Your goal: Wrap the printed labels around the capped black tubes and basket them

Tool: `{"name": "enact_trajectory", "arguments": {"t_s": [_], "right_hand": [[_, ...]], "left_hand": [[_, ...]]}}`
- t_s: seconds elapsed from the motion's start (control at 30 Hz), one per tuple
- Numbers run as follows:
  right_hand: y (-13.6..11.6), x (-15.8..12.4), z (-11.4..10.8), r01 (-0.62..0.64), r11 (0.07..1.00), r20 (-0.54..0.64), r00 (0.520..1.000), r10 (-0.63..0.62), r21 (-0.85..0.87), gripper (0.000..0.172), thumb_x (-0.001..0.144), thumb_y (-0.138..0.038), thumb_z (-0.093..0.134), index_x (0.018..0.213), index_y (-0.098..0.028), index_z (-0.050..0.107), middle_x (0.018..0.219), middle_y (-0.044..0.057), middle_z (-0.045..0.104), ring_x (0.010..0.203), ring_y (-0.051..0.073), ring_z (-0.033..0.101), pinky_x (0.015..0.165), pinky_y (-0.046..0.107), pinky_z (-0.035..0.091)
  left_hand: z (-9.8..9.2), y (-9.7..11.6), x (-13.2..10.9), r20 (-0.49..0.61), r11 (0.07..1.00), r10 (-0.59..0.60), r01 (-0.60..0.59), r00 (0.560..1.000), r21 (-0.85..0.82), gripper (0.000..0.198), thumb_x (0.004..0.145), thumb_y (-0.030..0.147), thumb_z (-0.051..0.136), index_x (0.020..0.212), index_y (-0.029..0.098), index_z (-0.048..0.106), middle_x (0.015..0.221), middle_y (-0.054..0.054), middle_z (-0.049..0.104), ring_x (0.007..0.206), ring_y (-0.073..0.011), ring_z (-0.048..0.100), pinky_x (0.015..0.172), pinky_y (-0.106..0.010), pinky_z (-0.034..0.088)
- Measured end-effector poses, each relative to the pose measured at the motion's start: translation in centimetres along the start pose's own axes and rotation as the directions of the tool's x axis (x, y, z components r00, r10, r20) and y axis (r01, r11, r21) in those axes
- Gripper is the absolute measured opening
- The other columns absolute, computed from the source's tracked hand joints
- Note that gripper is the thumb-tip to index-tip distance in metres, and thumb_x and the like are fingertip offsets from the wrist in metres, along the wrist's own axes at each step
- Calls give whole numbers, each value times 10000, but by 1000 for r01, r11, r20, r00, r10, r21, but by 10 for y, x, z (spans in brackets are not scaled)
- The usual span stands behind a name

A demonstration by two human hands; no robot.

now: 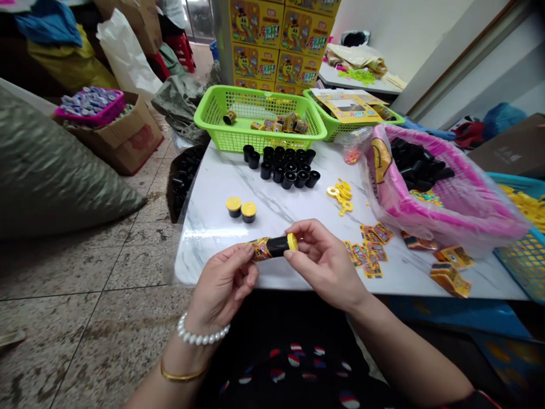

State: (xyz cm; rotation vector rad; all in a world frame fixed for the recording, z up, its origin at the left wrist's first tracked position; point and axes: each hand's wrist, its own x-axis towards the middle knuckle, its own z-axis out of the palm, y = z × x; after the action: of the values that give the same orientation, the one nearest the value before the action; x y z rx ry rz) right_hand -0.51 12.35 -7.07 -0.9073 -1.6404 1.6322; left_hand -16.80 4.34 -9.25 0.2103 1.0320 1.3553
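Observation:
Both my hands hold one small black tube (277,246) with a yellow cap, lying sideways above the near edge of the white marble table (298,210). My left hand (223,284) pinches a printed orange sleeve (260,249) partly drawn over the tube's left end. My right hand (324,262) grips the capped right end with thumb and fingers. Two capped black tubes (241,208) stand just beyond my left hand. A cluster of several open black tubes (283,165) stands farther back. Yellow caps (341,193) and flat printed sleeves (369,251) lie to the right.
A green basket (213,122) at the table's far edge holds finished wrapped tubes; a second green basket (394,120) holds a printed card. A pink basket (468,218) lined with plastic holds black tubes. Sacks, cartons and stacked yellow boxes (276,40) stand around on the floor.

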Motion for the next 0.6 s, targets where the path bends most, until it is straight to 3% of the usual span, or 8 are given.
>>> {"name": "enact_trajectory", "arguments": {"t_s": [0.23,0.43,0.53,0.6], "right_hand": [[0,-1,-1,-29,998,14,1000,28,64,262,756,-146,683,979,-209,560,814,-21,619,723,94,622,627,180,491],[4,0,2,-1,991,52,999,-6,133,237,794,-163,699,997,-213,588,985,28,681,826,134,692,743,241,556],[9,-3,-2,57,991,-8,998,-57,122,249,784,-177,746,993,-227,619,1011,21,684,909,141,689,846,255,554],[10,-5,-6,98,989,-33,995,-95,112,282,782,-175,763,1026,-242,640,1043,20,682,958,148,681,905,275,547]], "left_hand": [[1,2,-1,-9,1000,2,-2,1000,-9,298,730,358,813,828,116,670,424,37,541,304,-7,328,299,-88,202],[0,-6,-4,-14,998,35,-34,999,55,293,760,384,787,838,118,693,419,36,527,320,-6,311,320,-99,186],[-1,-15,-8,-102,962,232,-212,967,173,274,793,348,772,962,139,716,526,22,592,392,-15,391,372,-98,285],[-3,-17,-10,-156,880,438,-387,885,275,363,781,275,794,1122,206,689,743,6,666,527,-33,512,502,-109,431]]}}
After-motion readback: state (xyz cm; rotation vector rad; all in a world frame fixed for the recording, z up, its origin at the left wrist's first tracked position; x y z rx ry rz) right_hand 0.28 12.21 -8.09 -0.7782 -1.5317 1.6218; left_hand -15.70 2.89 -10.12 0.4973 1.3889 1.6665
